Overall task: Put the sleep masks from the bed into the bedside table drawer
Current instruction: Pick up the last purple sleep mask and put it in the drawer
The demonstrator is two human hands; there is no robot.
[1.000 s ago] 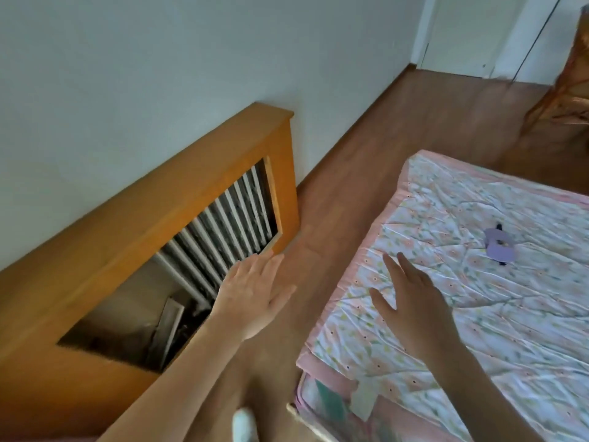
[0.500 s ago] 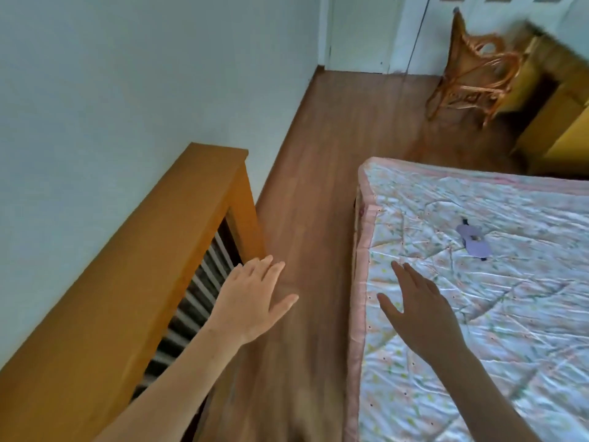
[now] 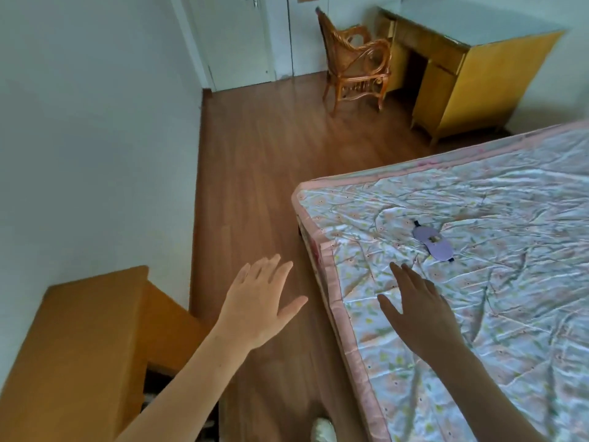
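A lilac sleep mask (image 3: 432,243) with a dark strap lies flat on the bed (image 3: 516,282), which has a pink-edged floral cover. My right hand (image 3: 417,309) hovers over the bed's near corner, fingers spread and empty, a short way below and left of the mask. My left hand (image 3: 259,301) is held out over the wooden floor between the bed and a wooden cabinet (image 3: 83,352) at lower left, fingers apart, holding nothing. No bedside table drawer is in view.
A strip of wooden floor (image 3: 255,173) runs between the white wall and the bed. A wicker chair (image 3: 355,59) and a yellow wooden desk (image 3: 462,74) stand at the far end by white doors. A white shoe (image 3: 323,430) shows at the bottom edge.
The view has swung up and to the right: the wooden cabinet slid to the lower left, and the chair, desk and more of the bed came into sight. Both hands stay open and empty.
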